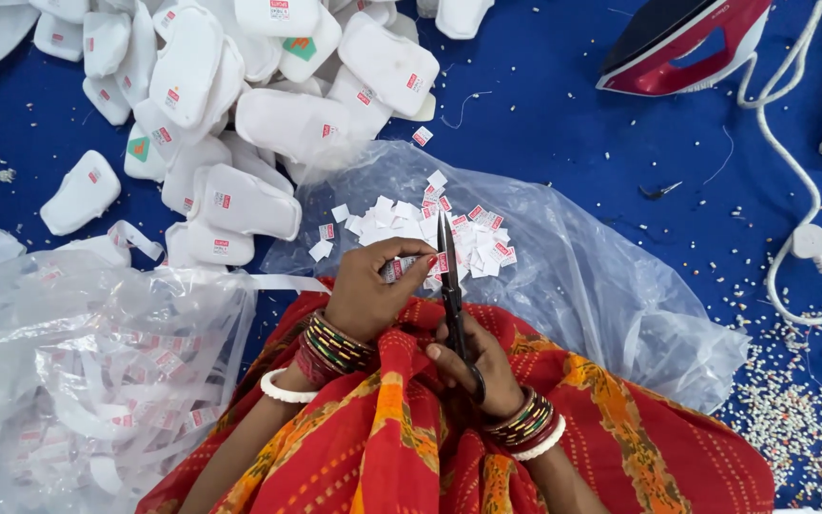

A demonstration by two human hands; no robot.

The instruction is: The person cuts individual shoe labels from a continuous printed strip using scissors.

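Left hand (370, 290) raised, fingers pinched shut at the tips, wrist bent inward. Right hand (473, 362) just beside and below it, fingers curled closed, knuckles up.

Probably garment workshop, piled white pads (240, 105), iron (687, 43)

**Blue cloth floor, crowded with work clutter**

A deep blue cloth (563, 124) is covering the floor. White padded pieces (240, 105) are piling up at 11 o'clock. A red iron (687, 43) is lying at 1 o'clock, its white cord (792, 162) trailing toward 3. Pale beads (792, 409) are scattering at 4 o'clock under even light.
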